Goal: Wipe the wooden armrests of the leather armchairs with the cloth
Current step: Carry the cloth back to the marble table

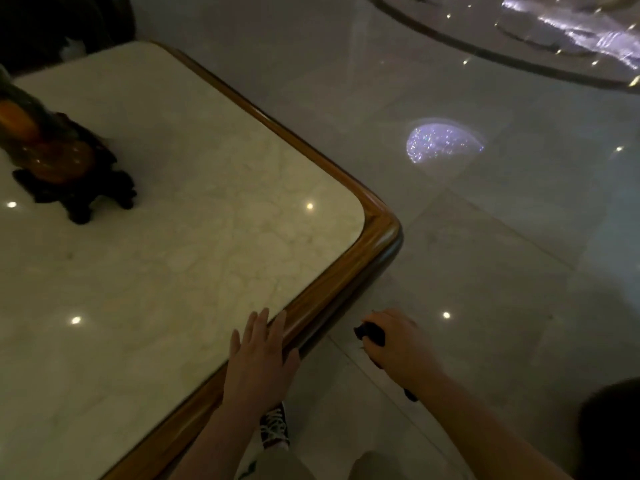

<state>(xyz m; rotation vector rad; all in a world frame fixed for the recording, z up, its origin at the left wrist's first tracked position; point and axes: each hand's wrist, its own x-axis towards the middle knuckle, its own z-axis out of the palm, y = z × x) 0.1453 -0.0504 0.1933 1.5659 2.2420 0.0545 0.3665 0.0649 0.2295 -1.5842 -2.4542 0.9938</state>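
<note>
The left hand (259, 358) lies flat and spread on the near edge of the marble tabletop (173, 254), fingers (258, 323) pointing toward one o'clock and the palm over the wooden rim (377, 230); its grip is fully open and holds nothing, which reads as a steadying or bracing touch while the body leans past the corner rather than any work on the stone. The right hand (398, 344), off the tabletop at about four o'clock from the rounded corner, is curled closed around a dark bundle that is most likely the cloth (370, 336); a bit of it pokes out at the thumb side and another dark scrap shows below the wrist, so the wad seems kept compact in the fist for carrying, not spread for wiping. No leather armchair or wooden armrest can be made out here; the dark mass at eleven o'clock beyond the tabletop is too dim to identify. A dark carved ornament (69, 168) on a footed stand sits at the tabletop's nine o'clock side, well apart from both hands. Below, a patterned shoe (273, 427) stands on the polished floor (485, 237), just beside the table's edge. Judging from this, the wiping is not under way at this moment and the person is between chairs.
</note>
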